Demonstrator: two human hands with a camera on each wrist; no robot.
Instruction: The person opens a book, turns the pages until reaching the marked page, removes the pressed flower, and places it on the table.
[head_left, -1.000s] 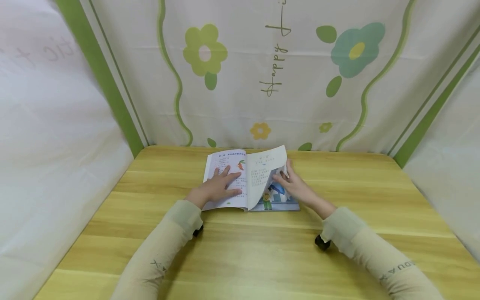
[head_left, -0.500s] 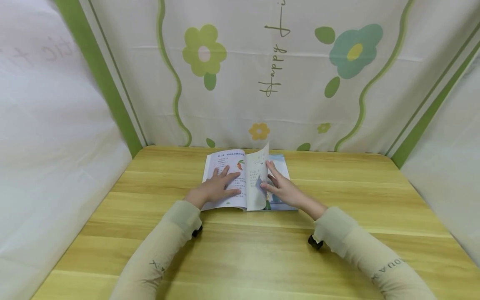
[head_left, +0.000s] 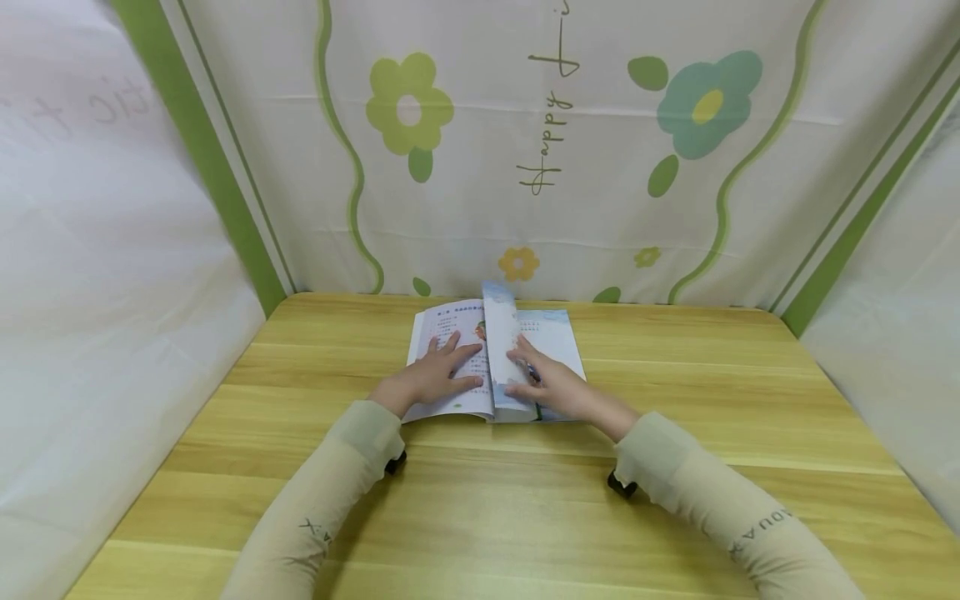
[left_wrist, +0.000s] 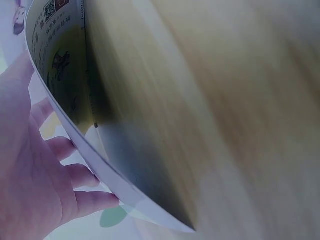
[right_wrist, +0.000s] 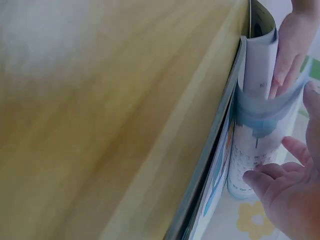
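Observation:
An open book (head_left: 450,400) with printed text and a small red drawing lies at the back of the table. My left hand (head_left: 429,377) rests on its left-hand page with fingers spread. In the left wrist view, that hand (left_wrist: 45,175) lies against the page, whose near edge curves up off the table. A blue-and-white page (head_left: 501,342) stands up near the spine, curling leftward. My right hand (head_left: 557,388) touches this page from the right, fingers apart. The right wrist view shows the right hand (right_wrist: 295,192) with its thumb and fingers against the curled page (right_wrist: 257,130).
The wood-grain table (head_left: 480,508) extends in front of the book and to both sides. Behind it hangs a white cloth (head_left: 465,192) with printed flowers, close to the table's back edge. More white cloth (head_left: 112,292) hangs at the left side.
My right hand has moved left, pushing the lifted page from the right side toward the spine. A picture page has come into sight beneath. The left hand has stayed in place.

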